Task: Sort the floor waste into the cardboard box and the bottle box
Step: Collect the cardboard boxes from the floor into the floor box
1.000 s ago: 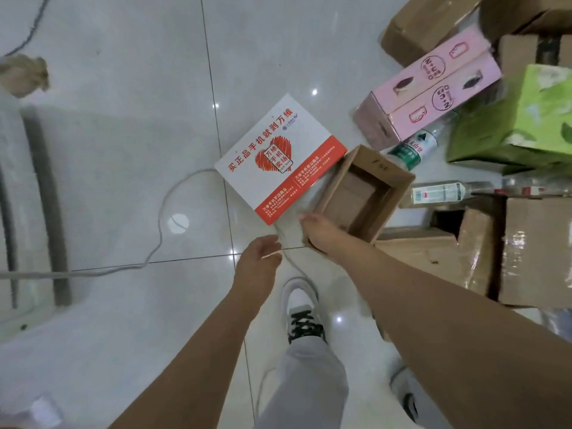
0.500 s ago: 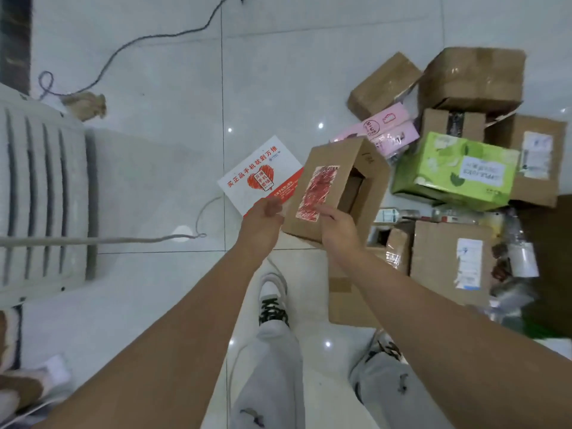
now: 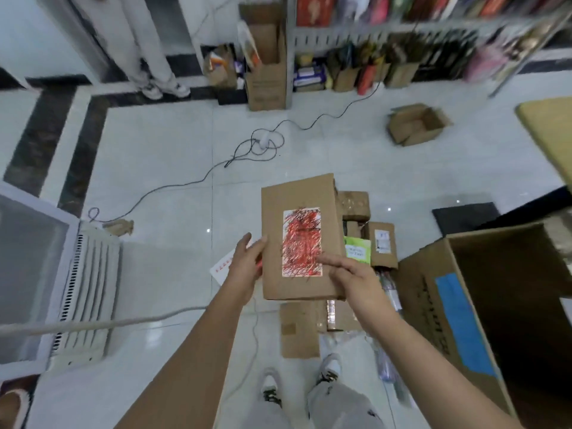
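1. The left hand (image 3: 246,267) is pinching the left edge of the small box (image 3: 298,239), thumb on the front; the right hand (image 3: 356,281) is laying fairly straight fingers across its labelled face, and I cannot tell whether it is gripping behind.
2. The small box is hanging in the air in front of the person, above the floor pile and left of the big open box (image 3: 433,305).
3. Sorting seems far from done; flat cartons (image 3: 298,329) and bottles (image 3: 385,365) are lying by the feet.
4. Its long axis is running away from the person, scribbled label facing up.
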